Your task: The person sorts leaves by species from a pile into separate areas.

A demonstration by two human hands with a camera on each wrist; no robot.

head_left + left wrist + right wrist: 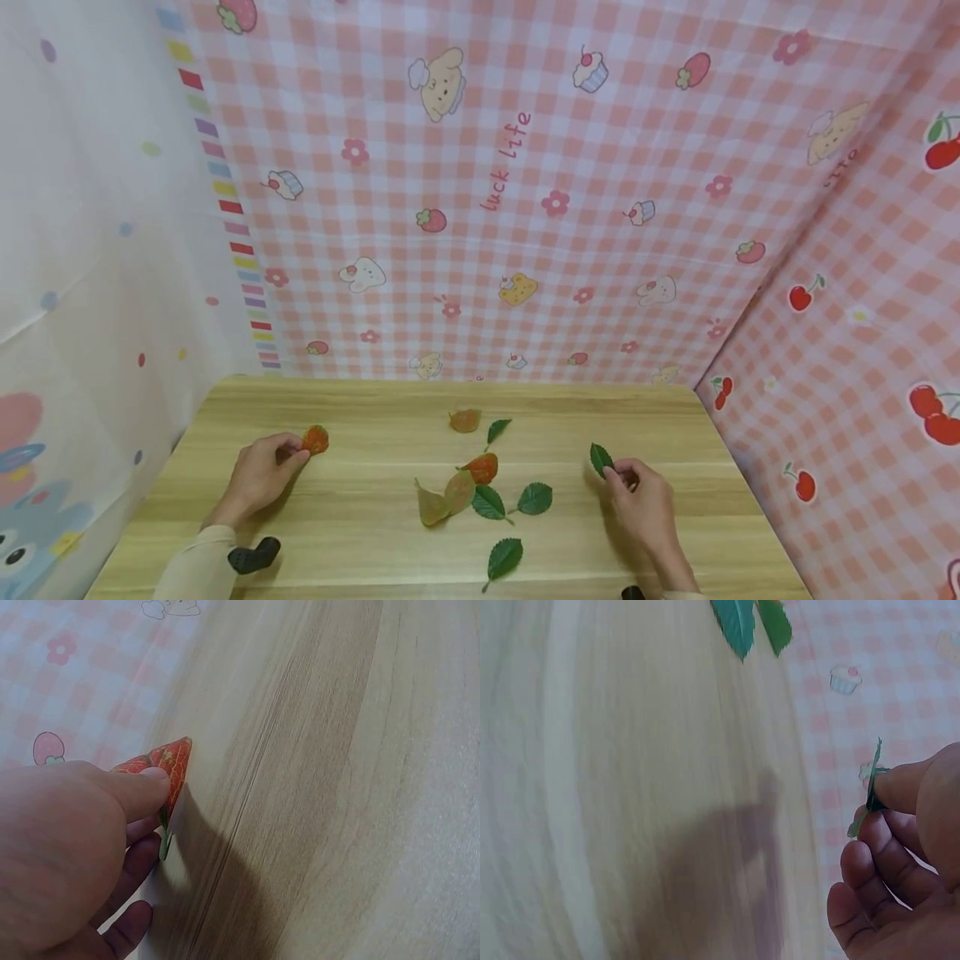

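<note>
Woodgrain tabletop beneath, left grip pinches red leaf, right grip green leaf, both jutting out.

Loose leaves block middle — room either side; checked cloth behind.

Before you, a flat, pale wood-grained table meets a pink-and-white checked cloth backdrop; white cloth with coloured dots hangs at your left, pink checked cherry-print cloth at your right.
</note>
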